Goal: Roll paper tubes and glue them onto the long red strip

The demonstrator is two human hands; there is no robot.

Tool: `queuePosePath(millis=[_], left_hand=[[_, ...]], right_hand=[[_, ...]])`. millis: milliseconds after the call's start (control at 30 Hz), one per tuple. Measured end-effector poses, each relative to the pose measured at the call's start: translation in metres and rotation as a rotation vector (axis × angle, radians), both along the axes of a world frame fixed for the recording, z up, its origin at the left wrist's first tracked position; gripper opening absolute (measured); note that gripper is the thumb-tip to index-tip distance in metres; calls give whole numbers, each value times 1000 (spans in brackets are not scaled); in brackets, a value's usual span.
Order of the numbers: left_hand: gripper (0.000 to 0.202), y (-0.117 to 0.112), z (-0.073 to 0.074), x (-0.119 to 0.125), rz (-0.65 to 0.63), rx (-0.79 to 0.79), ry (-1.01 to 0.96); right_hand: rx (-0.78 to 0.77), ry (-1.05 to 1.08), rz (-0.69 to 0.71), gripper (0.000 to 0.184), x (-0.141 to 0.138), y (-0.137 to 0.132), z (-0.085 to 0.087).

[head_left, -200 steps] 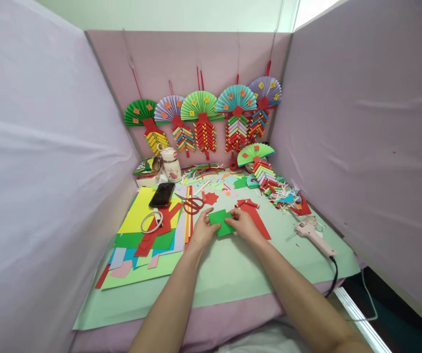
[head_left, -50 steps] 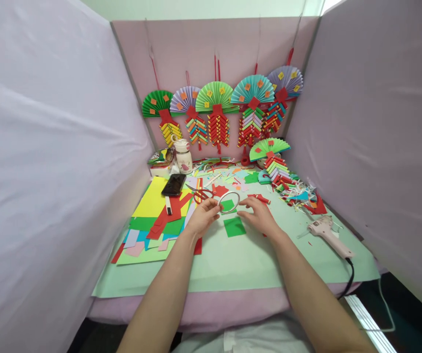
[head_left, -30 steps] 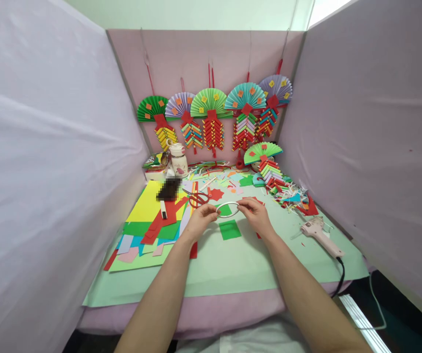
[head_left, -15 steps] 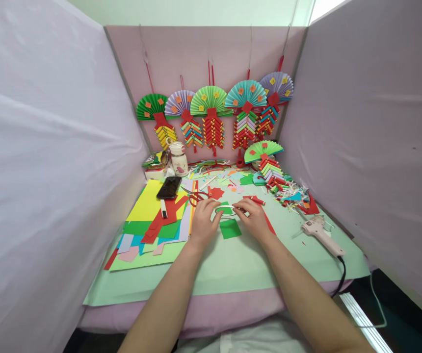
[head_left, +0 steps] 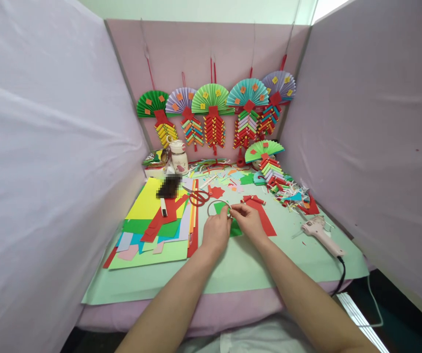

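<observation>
A thin pale ring (head_left: 208, 208), which looks like a narrow roll of tape, stands above the table between my hands. My left hand (head_left: 216, 231) is closed with its fingertips on the ring's lower right side. Close against it, my right hand (head_left: 248, 220) pinches at the ring's right edge; whether a loose tape end lies in that pinch is hidden. A dark green paper square (head_left: 236, 228) lies on the table below, partly covered by my hands. Another green paper piece (head_left: 217, 208) shows through the ring.
Red-handled scissors (head_left: 199, 197) and stacked coloured paper (head_left: 143, 201) lie left. Red paper (head_left: 266, 215) with small rolls is right of my hands. A glue gun (head_left: 323, 235) rests far right beside scraps (head_left: 292, 196). A white jar (head_left: 178, 156) and hanging paper fans (head_left: 211, 98) are behind.
The ring has tipped up from nearly flat to more upright. My left hand has moved right, from the ring's left side to its lower right, and now meets my right hand.
</observation>
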State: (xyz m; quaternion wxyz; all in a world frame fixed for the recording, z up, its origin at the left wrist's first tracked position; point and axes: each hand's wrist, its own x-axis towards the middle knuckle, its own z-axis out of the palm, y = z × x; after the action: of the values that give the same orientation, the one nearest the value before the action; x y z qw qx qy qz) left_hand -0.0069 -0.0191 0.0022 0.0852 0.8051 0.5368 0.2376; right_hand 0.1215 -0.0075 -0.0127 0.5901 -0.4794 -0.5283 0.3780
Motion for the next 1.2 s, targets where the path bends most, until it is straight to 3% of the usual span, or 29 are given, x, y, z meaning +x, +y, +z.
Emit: queuePosePath(millis=[433, 633, 867, 1200], left_hand=[[40, -1, 5, -1, 0, 28, 76], [41, 0, 3, -2, 0, 6, 9], [39, 1, 2, -1, -32, -42, -161], [42, -2, 4, -1, -6, -15, 1]], right_hand=[[8, -65, -68, 25, 3, -6, 8], [-66, 37, -63, 26, 3, -7, 11], [-7, -50, -59, 27, 3, -4, 7], [-54, 29, -50, 28, 1, -6, 8]])
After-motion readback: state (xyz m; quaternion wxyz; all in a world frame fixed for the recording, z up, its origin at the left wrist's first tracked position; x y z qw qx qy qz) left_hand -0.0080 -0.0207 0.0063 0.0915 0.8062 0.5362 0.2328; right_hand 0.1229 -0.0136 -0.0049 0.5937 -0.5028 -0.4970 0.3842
